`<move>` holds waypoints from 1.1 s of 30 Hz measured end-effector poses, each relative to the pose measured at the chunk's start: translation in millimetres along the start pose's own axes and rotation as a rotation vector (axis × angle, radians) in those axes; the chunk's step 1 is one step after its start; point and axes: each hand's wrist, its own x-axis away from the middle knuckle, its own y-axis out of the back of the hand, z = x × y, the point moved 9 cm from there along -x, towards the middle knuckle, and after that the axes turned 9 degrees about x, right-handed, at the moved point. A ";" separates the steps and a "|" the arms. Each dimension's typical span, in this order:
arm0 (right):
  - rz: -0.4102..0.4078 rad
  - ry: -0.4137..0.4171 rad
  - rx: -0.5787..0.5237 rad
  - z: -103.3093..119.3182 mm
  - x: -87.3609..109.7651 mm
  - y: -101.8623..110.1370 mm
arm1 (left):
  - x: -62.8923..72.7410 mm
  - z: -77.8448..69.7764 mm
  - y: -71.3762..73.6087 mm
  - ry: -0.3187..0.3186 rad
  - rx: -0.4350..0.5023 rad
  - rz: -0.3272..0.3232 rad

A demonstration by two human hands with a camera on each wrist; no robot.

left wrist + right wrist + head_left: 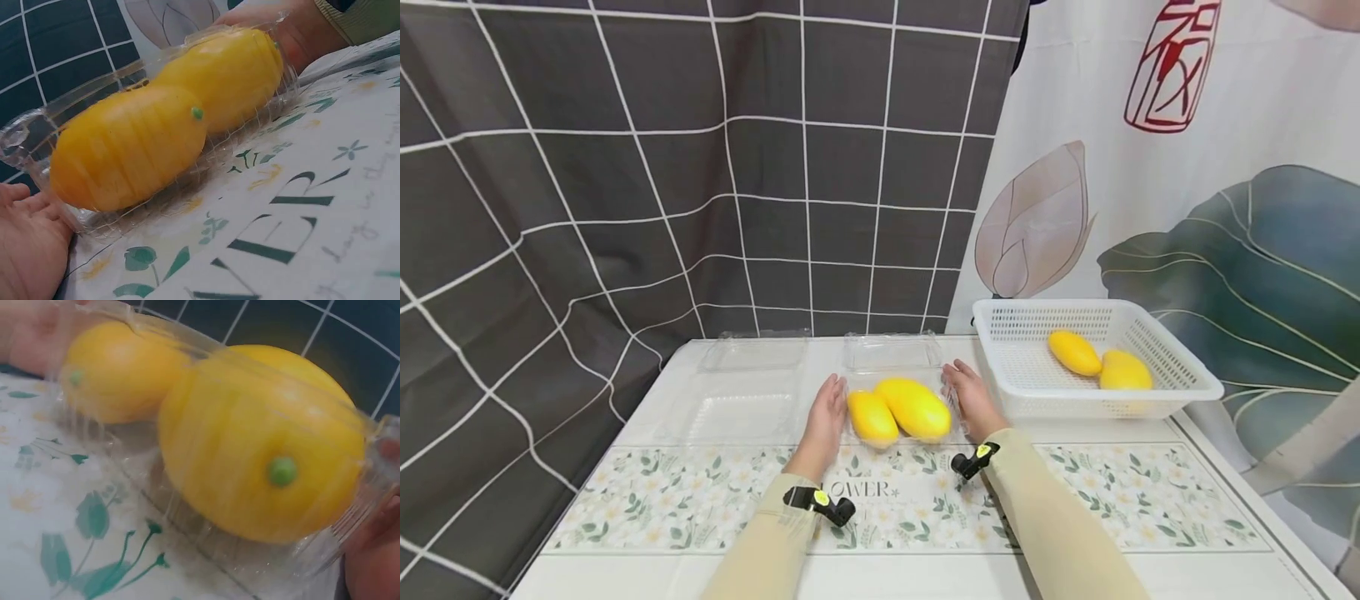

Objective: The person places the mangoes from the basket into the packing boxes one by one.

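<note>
A clear plastic clamshell box (891, 353) sits before me with its lid folded back, two yellow mangoes in its base. The smaller mango (872, 418) lies on the left, against the larger mango (917, 408). Along the box's left side, my left hand (825, 421) touches the wall with fairly straight fingers. My right hand (973, 398) rests at the opposite side, fingers extended toward the back. Green stem nubs show on the larger mango (262, 444) in the right wrist view and the smaller mango (131, 150) in the left wrist view.
A second clear clamshell box (741, 417) lies open to the left. On the right stands a white perforated basket (1011, 404) holding an elongated mango (1075, 353) and a rounder mango (1124, 372). A flower-print strip (662, 500) crosses the white table. Curtains hang behind.
</note>
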 end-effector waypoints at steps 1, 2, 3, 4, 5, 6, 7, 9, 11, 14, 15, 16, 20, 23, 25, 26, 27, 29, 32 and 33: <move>0.010 0.003 -0.008 -1.1 0.4 -1.9 | -1.4 0.4 0.6 0.001 0.012 -0.015; 0.022 0.007 -0.018 -2.0 0.6 -3.7 | -2.1 0.5 1.2 0.002 0.020 -0.029; 0.032 0.011 -0.038 -2.6 0.7 -5.0 | -2.6 0.5 1.8 -0.001 0.023 -0.038; 0.044 0.012 -0.054 -3.2 0.8 -6.2 | -2.8 0.6 2.6 -0.002 0.029 -0.046; 0.057 0.017 -0.063 -3.3 1.0 -7.4 | -2.7 0.7 3.5 0.000 0.027 -0.051; 0.063 0.025 -0.067 -3.1 1.5 -8.0 | -2.3 0.9 4.1 0.003 0.030 -0.055; 0.065 0.031 -0.072 -3.1 2.0 -8.4 | -1.6 0.7 4.5 0.002 0.028 -0.052; 0.066 0.047 -0.063 -3.2 3.2 -9.0 | -1.1 0.5 4.5 0.004 0.013 -0.037; 0.060 0.062 -0.058 -3.1 5.4 -9.9 | -0.8 0.2 4.4 0.006 -0.007 -0.029; 0.046 0.080 -0.043 -2.5 7.8 -11.4 | -0.4 0.1 3.7 0.015 -0.044 -0.015; 0.041 0.081 -0.044 -2.2 8.6 -11.7 | -0.3 0.4 3.5 0.020 -0.047 -0.012; 0.036 0.082 -0.039 -2.2 9.2 -11.7 | -0.2 1.0 3.3 0.027 -0.050 -0.011; 0.026 0.094 -0.040 -1.6 10.9 -10.6 | 1.3 2.3 2.2 0.034 -0.042 -0.003; 0.027 0.111 -0.069 -1.0 11.9 -9.5 | 2.6 1.4 2.0 0.003 -0.040 0.005; 0.032 0.126 -0.079 -0.4 12.6 -8.9 | 2.9 -0.1 1.8 -0.023 -0.049 0.009; 0.039 0.134 -0.089 0.2 12.8 -9.0 | 3.0 -0.8 1.3 -0.033 -0.047 0.012; 0.042 0.140 -0.101 0.7 13.1 -8.8 | 2.8 -1.3 0.8 -0.040 -0.042 0.014; 0.059 0.147 -0.126 1.1 13.1 -9.3 | 2.2 -1.4 0.1 -0.034 -0.023 0.008; 0.077 0.153 -0.163 1.4 12.9 -9.9 | 0.4 -0.4 -0.9 -0.011 0.015 -0.001; 0.079 0.153 -0.171 1.2 12.6 -9.9 | -0.2 0.0 -0.9 -0.004 0.021 -0.005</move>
